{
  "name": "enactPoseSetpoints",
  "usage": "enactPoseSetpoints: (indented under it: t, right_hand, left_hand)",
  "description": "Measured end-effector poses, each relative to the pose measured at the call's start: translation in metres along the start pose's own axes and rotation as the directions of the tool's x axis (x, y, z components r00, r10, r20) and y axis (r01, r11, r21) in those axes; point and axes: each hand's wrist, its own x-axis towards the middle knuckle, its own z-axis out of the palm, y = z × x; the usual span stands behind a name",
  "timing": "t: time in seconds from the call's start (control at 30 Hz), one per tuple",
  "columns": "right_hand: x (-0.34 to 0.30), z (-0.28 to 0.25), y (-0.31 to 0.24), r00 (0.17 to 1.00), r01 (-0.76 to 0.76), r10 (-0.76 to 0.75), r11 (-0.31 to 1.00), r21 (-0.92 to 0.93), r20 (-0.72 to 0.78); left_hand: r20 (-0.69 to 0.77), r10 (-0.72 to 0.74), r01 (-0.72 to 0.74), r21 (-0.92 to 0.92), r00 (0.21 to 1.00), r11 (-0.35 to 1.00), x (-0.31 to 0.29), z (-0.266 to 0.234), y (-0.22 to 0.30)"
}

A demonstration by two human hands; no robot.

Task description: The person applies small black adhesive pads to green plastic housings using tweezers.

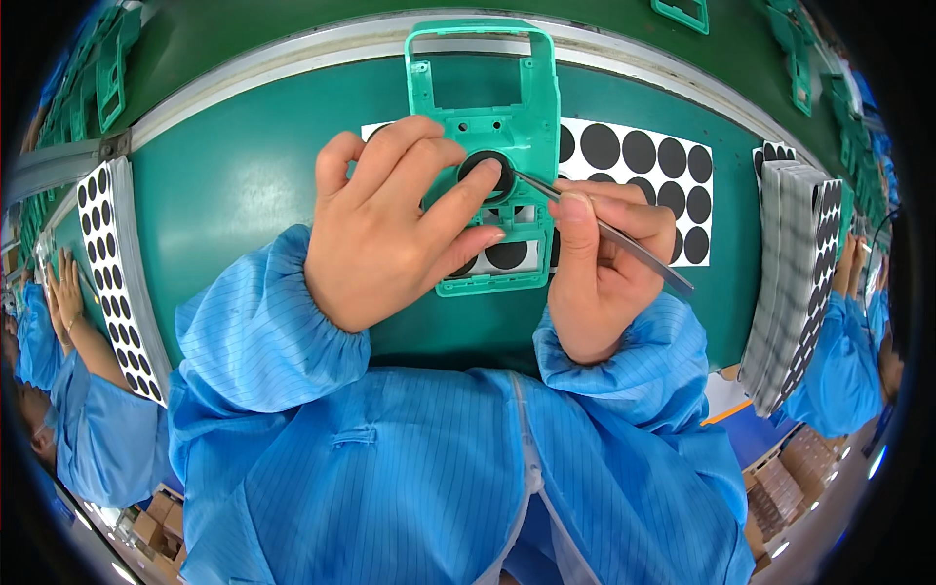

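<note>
A green plastic housing (541, 117) with a rectangular opening at its far end lies before me, partly over a white sheet of black round stickers (639, 151). In the housing's round recess sits a black disc (474, 181). My left hand (395, 219) presses its index fingertip on that disc, its fingers spread and its thumb near the housing's lower part. Pinched in my right hand (609, 253) are metal tweezers (643, 255), whose tips reach the disc's right edge. My hands hide part of the sheet and the housing's left edge.
Stacks of sticker sheets stand at the left (119, 283) and right (795, 263) of the green table (234, 175). Beyond a pale metal rail (292, 70) runs a green surface with another green housing (682, 12). Co-workers in blue sleeves (107, 429) are at both sides.
</note>
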Motion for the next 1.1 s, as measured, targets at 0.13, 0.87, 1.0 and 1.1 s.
enactPoseSetpoints:
  t: [0.13, 0.87, 1.0, 1.1]
  right_hand:
    - [-0.001, -0.004, -0.003, 0.994, -0.004, 0.013, 0.996, -0.084, 0.104]
    - [-0.001, -0.008, -0.005, 0.991, 0.117, -0.106, 0.984, -0.132, 0.082]
    - [0.001, -0.007, -0.002, 0.98, 0.167, -0.15, 0.977, -0.132, 0.13]
    - [0.003, -0.007, -0.002, 0.974, 0.199, -0.172, 0.961, -0.191, 0.15]
  left_hand:
    - [0.007, 0.008, -0.008, 0.012, 1.0, 1.0, 0.0, 0.001, 0.0]
    - [-0.043, 0.012, -0.012, 0.001, 0.999, 1.0, -0.003, 0.007, -0.001]
    - [0.002, -0.003, 0.003, -0.08, 1.0, 0.997, -0.004, 0.004, -0.002]
    - [0.023, -0.02, 0.023, -0.117, 1.0, 0.993, -0.004, 0.004, 0.001]
